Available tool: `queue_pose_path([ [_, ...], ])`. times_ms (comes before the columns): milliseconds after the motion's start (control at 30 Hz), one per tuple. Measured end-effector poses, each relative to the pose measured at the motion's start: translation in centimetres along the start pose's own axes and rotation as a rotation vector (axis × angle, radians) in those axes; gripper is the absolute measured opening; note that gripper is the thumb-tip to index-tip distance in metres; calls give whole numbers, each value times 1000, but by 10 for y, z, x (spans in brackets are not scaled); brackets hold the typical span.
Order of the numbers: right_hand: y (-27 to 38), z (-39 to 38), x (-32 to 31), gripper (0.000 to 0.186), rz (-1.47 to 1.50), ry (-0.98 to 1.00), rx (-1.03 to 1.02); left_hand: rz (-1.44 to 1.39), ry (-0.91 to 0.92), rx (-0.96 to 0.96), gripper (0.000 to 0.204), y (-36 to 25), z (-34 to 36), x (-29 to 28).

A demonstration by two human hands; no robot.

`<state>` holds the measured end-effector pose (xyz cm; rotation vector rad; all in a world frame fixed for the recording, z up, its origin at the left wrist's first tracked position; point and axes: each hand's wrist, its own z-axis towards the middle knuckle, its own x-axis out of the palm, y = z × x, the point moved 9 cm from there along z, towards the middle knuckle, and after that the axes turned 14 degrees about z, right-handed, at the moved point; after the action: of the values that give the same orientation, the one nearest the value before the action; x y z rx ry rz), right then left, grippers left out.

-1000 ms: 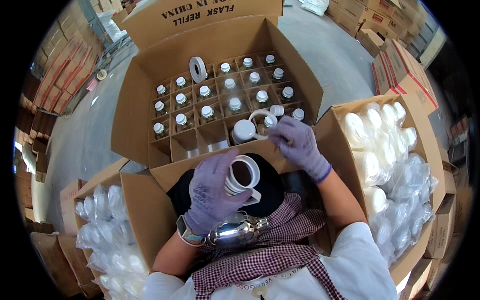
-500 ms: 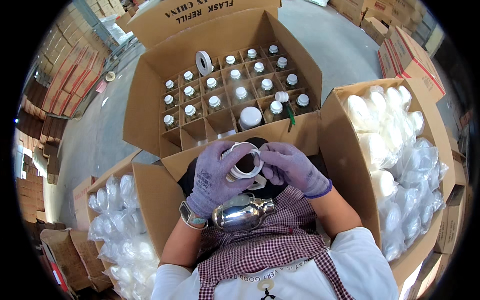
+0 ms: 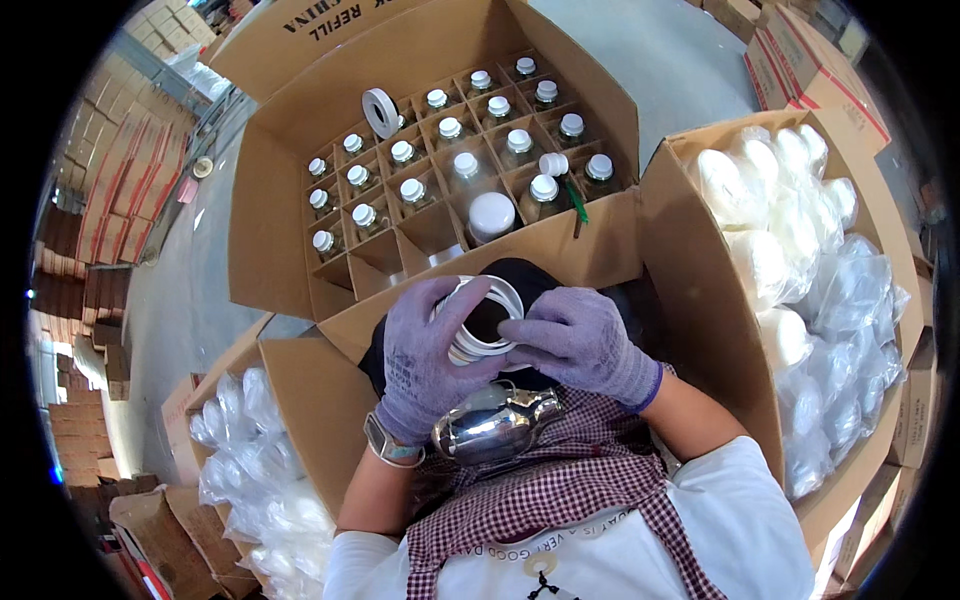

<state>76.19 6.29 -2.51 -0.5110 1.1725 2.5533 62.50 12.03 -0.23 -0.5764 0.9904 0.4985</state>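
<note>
My left hand (image 3: 418,350), in a purple-grey glove, is closed round a white open-mouthed cylinder (image 3: 484,347) with stepped, ring-like edges and a dark hollow middle. My right hand (image 3: 590,338), gloved alike, pinches its near right rim with thumb and fingers; whatever lies between those fingertips is hidden. A silvered glass flask liner (image 3: 488,430) lies on its side on my checked apron, just below the hands, its narrow neck to the right. Beyond the hands, an open divided carton (image 3: 275,215) holds several clear bottles with white caps (image 3: 464,165).
In the carton are a larger white-domed container (image 3: 491,214), a white tape-like roll (image 3: 380,113), a small white spool-shaped piece (image 3: 553,164) and a green-handled tool (image 3: 577,202). Open cartons hold bagged white parts (image 3: 750,265) at right and bagged clear parts (image 3: 235,440) at left.
The view has shifted, so the carton sits farther up and left. My right hand's fingers have come lower and farther in over the white cylinder's rim. Its mouth now tilts differently.
</note>
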Motion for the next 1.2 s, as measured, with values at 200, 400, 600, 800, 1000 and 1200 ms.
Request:
queue_pose_path([
  [200,-1,9,-18,25,292,-16,176,-114,-114,-95,82,7,-11,-2],
  [400,13,7,-14,22,312,74,235,-43,-147,-56,83,3,-19,-5],
  [600,6,2,-13,16,275,137,499,-30,-128,-87,85,6,-27,-1],
  [800,14,17,-10,15,200,86,399,-71,-157,-103,86,9,-32,-2],
  [1000,17,25,1,16,135,144,416,-6,-43,6,110,-1,-28,-2],
  [1200,14,22,2,21,153,149,475,24,-62,25,108,-3,-29,-1],
])
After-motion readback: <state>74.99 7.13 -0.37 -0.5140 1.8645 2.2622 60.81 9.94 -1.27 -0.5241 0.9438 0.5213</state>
